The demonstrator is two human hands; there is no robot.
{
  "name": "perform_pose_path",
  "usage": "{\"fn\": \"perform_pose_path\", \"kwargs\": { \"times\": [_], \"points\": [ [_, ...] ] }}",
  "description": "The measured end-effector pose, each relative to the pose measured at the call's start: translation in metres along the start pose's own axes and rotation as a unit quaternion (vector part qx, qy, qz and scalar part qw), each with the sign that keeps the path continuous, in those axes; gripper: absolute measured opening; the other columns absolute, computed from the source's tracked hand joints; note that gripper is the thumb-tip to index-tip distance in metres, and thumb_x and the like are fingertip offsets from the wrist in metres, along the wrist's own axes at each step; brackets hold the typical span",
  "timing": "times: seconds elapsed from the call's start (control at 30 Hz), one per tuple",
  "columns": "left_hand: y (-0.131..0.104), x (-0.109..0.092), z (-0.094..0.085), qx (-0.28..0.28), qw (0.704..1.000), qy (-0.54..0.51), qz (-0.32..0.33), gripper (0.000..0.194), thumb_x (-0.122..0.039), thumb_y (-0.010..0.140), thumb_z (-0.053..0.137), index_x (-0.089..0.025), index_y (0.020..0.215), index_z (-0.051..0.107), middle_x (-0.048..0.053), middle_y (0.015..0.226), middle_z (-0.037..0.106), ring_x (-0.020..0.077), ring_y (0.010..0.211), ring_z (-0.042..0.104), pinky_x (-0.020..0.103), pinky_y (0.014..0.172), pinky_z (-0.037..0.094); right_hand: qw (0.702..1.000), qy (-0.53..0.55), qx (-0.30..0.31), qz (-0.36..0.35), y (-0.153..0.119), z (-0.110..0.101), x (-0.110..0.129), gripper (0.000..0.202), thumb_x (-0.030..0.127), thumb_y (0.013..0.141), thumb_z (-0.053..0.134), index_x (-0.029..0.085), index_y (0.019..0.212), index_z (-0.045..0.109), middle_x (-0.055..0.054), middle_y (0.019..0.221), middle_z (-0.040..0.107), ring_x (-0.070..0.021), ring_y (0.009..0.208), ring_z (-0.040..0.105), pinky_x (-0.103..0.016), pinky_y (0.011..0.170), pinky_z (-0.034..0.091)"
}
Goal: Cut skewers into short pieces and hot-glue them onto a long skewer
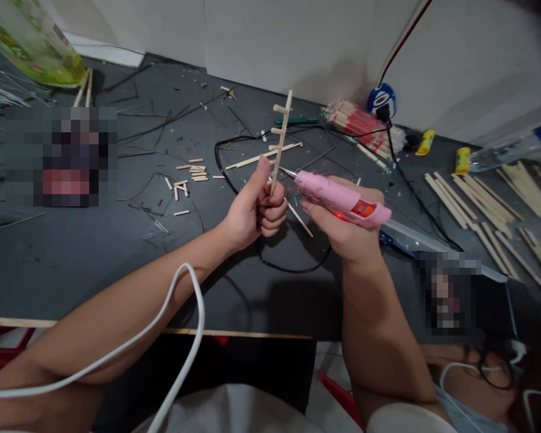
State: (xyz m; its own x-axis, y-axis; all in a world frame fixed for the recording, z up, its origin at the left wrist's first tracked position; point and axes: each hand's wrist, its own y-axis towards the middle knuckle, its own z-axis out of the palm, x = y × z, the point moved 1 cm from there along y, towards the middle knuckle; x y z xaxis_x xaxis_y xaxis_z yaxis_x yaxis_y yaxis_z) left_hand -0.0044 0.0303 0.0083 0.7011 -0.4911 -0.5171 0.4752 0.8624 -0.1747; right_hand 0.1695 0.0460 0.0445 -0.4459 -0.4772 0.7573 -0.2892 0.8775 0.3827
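My left hand is closed around the lower end of a thin wooden stick, which stands nearly upright with several short pegs sticking out to its left. In my right hand is a pink glue gun, its metal tip pointing left, at or very near the stick just above my left fist. A small red light glows on the gun. Short cut wooden pieces lie on the dark table left of my hands. Longer sticks rest behind them.
Bundles of sticks spread over the right side of the table. Behind are a red-and-clear stick packet, a yellow cap and a plastic bottle. A green package stands back left. Black cable loops near my hands.
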Motion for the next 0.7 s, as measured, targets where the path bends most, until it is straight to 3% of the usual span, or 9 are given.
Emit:
{"fn": "perform_pose_path", "kwargs": {
  "times": [0.27, 0.43, 0.7],
  "points": [
    [0.0005, 0.0004, -0.0007, -0.008, 1.000, -0.009, -0.003, 0.070, -0.081, 0.095, 0.045, -0.021, 0.060, 0.035, -0.009, 0.054, 0.017, 0.0046, 0.038, 0.016, 0.019, 0.037, 0.011, 1.000, -0.009, 0.017, 0.012, -0.0011, 0.0016, -0.0010, 0.033, 0.025, 0.082, 0.081, 0.022, 0.062, 0.054, 0.003, 0.063, 0.050, -0.0115, 0.057, 0.045, -0.031, 0.054, 0.032],
    [0.0000, -0.0009, -0.0006, 0.010, 1.000, -0.004, 0.007, 0.071, -0.081, 0.096, 0.043, -0.021, 0.060, 0.035, -0.009, 0.054, 0.017, 0.0044, 0.038, 0.016, 0.018, 0.038, 0.011, 1.000, -0.012, 0.018, 0.021, -0.0009, 0.0005, -0.0008, 0.035, 0.024, 0.082, 0.081, 0.021, 0.062, 0.053, 0.003, 0.063, 0.049, -0.0110, 0.058, 0.044, -0.030, 0.054, 0.030],
    [-0.0019, -0.0046, 0.0000, -0.015, 0.999, -0.031, -0.012, 0.071, -0.084, 0.094, 0.042, -0.022, 0.061, 0.032, -0.009, 0.054, 0.019, 0.0047, 0.038, 0.019, 0.018, 0.037, 0.013, 0.999, 0.005, 0.009, 0.030, 0.0000, -0.0008, 0.0005, 0.033, 0.023, 0.080, 0.083, 0.020, 0.061, 0.055, 0.004, 0.063, 0.049, -0.0100, 0.058, 0.044, -0.030, 0.054, 0.030]
  ]
}}
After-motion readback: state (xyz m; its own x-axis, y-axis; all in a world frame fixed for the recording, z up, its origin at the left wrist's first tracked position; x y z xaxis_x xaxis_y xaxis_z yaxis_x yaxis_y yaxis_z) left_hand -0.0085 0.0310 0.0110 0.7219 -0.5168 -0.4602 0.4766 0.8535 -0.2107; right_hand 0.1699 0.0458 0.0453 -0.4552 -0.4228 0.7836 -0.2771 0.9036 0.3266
